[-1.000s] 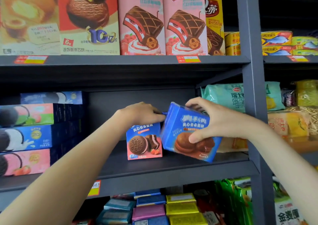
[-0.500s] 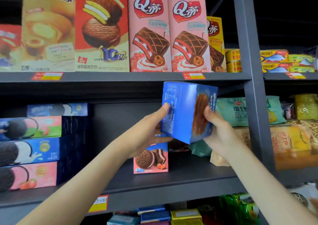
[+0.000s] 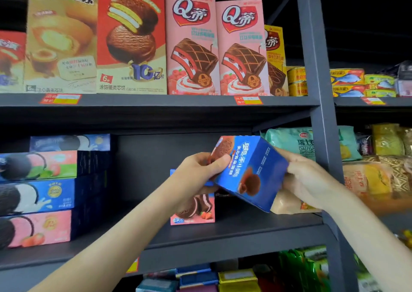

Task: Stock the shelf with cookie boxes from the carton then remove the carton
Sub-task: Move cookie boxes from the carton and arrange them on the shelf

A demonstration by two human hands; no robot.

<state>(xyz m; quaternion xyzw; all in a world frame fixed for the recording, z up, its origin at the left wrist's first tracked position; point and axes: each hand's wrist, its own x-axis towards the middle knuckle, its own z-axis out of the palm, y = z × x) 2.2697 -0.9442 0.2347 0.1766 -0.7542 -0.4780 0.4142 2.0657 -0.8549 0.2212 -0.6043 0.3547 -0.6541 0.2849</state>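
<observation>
A: Well, two forearms reach up from the bottom of the frame. What have they got?

B: One blue cardboard cookie box [image 3: 252, 171], tilted, in the middle of the frame, in the air just in front of the dark grey metal shelf [image 3: 256, 227]. The left hand [image 3: 200, 171] pinches its upper-left corner, thumb on the printed face and the rest curled behind. The right hand [image 3: 310, 180] cups the opposite end, fingers [image 3: 287, 158] wrapped round that edge.

A: How will it handle?

B: Light, I'd judge, and fairly stiff, though thin card dents at the corners. It is best held by its two ends, not squeezed across the broad face.

A: And beyond it?

B: A pink strawberry cookie box [image 3: 194, 211] stands upright on the shelf board, right behind the left hand, with bare board to its right. Farther back at the left edge sits a stack of flat cookie boxes [image 3: 40, 195]. The carton is not in view.
</observation>
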